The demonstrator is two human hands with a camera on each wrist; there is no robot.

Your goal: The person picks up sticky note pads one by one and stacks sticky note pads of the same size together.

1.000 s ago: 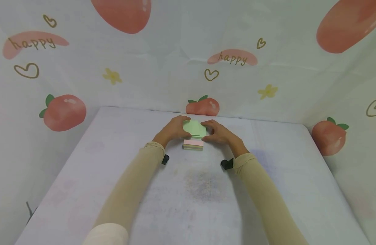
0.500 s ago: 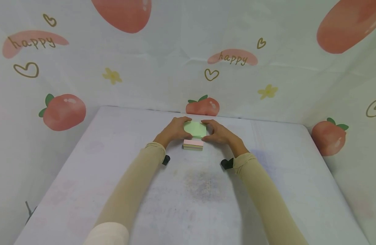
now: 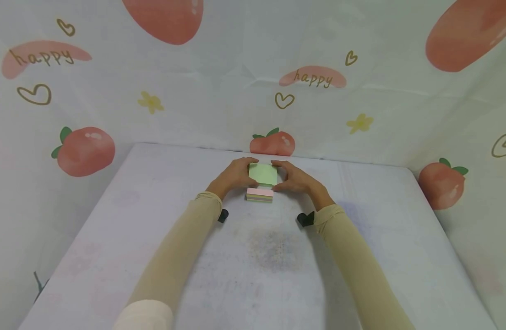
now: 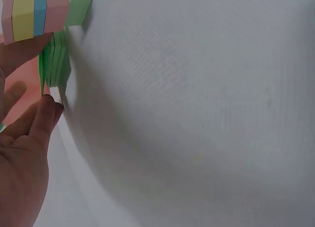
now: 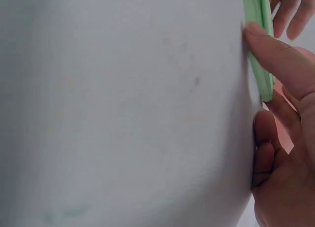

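Observation:
A stack of light green sticky notes lies near the table's far edge. My left hand grips its left side, thumb at the near corner and fingers at the far one. On the other side, my right hand holds the stack in the same way. Just in front of it sits a block of layered sticky notes, pink on top with other colours below. In the left wrist view, several thin layers of the green stack show beside the left fingers. The right thumb lies along the green edge in the right wrist view.
The white table has faint stains and stretches toward me. A pale wall cloth printed with peaches and hearts rises behind it. Dark wrist-worn pieces show beneath both wrists.
The green stack looks more evenly squared; sheets that stuck out at its left and near edges now line up. The left hand has shifted very slightly; the right hand is almost still.

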